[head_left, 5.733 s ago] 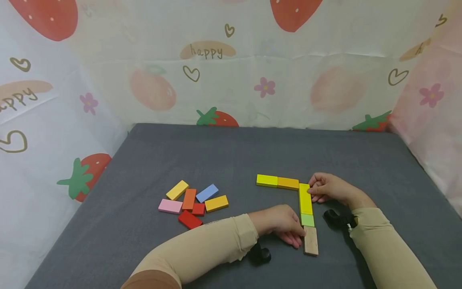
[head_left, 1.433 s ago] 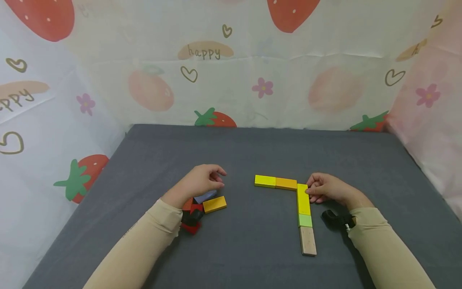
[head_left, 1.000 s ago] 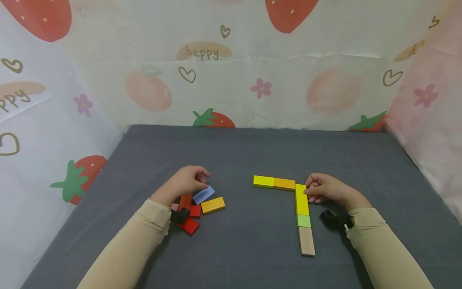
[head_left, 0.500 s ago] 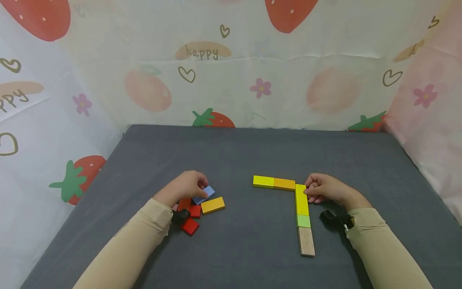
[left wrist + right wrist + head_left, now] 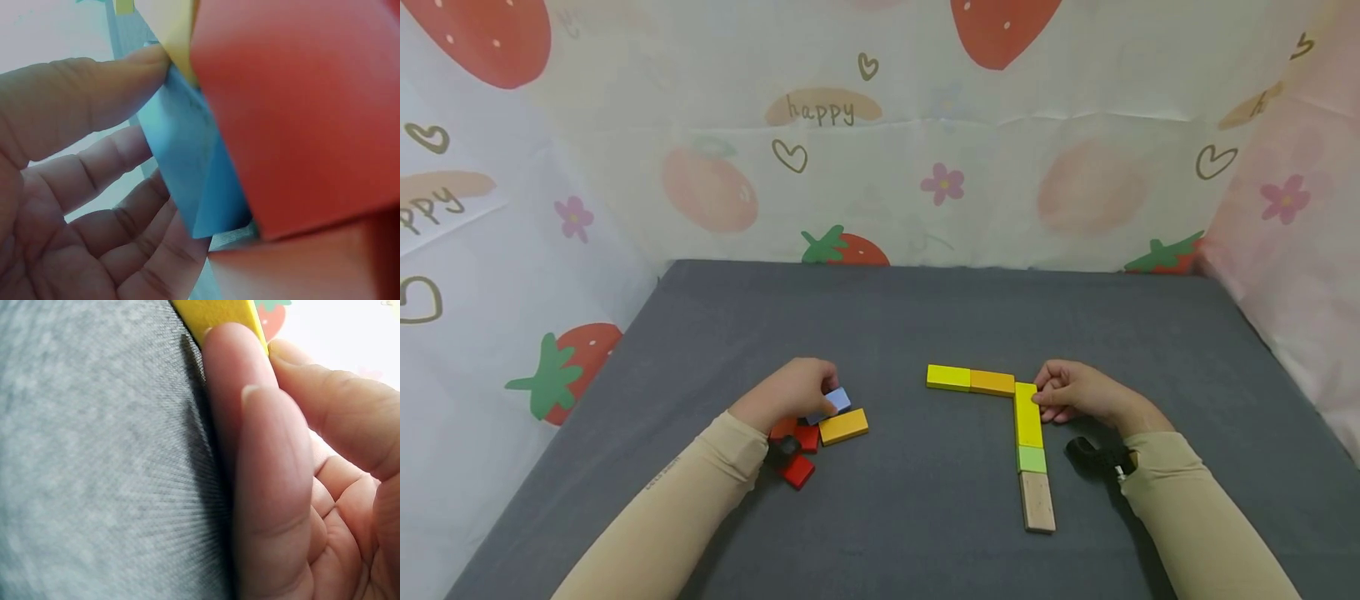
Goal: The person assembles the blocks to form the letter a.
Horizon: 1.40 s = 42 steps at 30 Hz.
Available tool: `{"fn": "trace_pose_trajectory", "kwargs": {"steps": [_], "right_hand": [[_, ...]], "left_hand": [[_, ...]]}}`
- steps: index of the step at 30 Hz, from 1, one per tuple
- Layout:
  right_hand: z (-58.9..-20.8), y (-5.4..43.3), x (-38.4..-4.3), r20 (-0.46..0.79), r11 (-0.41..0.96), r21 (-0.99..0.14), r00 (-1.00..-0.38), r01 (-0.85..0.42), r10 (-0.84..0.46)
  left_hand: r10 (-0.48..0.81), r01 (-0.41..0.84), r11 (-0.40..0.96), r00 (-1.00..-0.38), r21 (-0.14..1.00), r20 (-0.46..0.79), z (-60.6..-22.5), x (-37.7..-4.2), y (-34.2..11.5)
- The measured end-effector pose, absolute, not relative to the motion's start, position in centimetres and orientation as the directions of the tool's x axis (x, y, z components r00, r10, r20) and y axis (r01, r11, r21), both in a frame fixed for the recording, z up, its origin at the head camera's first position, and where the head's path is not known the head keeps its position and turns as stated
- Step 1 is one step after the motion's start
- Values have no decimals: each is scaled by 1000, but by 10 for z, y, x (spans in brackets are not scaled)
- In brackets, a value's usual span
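My left hand (image 5: 790, 392) pinches a blue block (image 5: 838, 401) between thumb and fingers. In the left wrist view, this blue block (image 5: 181, 150) stands at a slant beside a large, close red block (image 5: 294, 112). On the right, my right hand (image 5: 1082, 393) holds the right edge of a long yellow block (image 5: 1028, 425), near its far end. The right wrist view has thumb and fingertips against the yellow block (image 5: 219, 315), fingers low over the cloth. A green block (image 5: 1032, 460) and a plain wooden block (image 5: 1037, 502) continue the row toward me.
A short yellow block (image 5: 948, 377) and an orange-yellow block (image 5: 992, 383) run left from the row's far end. Near my left hand lie an amber block (image 5: 844, 427), a small red block (image 5: 808, 438), another red block (image 5: 798, 472) and an orange block (image 5: 782, 427), partly covered.
The left hand has left the wooden block, crossed to the loose pile, and taken hold of the blue block, which has shifted slightly right. The right hand stays at the yellow block.
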State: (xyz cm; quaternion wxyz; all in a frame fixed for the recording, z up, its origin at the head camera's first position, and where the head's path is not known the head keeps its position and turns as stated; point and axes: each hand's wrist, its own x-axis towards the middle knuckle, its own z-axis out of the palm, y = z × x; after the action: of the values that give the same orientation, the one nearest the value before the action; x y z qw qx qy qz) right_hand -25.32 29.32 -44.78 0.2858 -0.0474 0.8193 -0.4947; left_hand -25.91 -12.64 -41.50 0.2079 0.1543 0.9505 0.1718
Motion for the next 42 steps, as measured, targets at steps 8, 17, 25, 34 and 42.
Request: {"fn": "trace_pose_trajectory", "kwargs": {"steps": [8, 17, 25, 34, 42], "right_hand": [[-449, 294, -254, -421, 505, -839, -830, 202, -367], [-448, 294, -253, -420, 499, -843, -826, 201, -376], [-447, 293, -254, -427, 503, -839, -825, 209, -370], [-449, 293, -254, -430, 510, -833, -832, 215, -352], [-449, 294, -254, -441, 514, -827, -831, 228, -341]], "left_hand": [[386, 248, 887, -862, 389, -328, -414, -258, -125], [409, 279, 882, -854, 380, -322, -415, -258, -123], [422, 298, 878, -851, 375, -312, -414, -259, -122], [395, 280, 876, -884, 394, -251, -404, -261, -115], [463, 321, 804, -866, 501, -188, -392, -256, -96]]}}
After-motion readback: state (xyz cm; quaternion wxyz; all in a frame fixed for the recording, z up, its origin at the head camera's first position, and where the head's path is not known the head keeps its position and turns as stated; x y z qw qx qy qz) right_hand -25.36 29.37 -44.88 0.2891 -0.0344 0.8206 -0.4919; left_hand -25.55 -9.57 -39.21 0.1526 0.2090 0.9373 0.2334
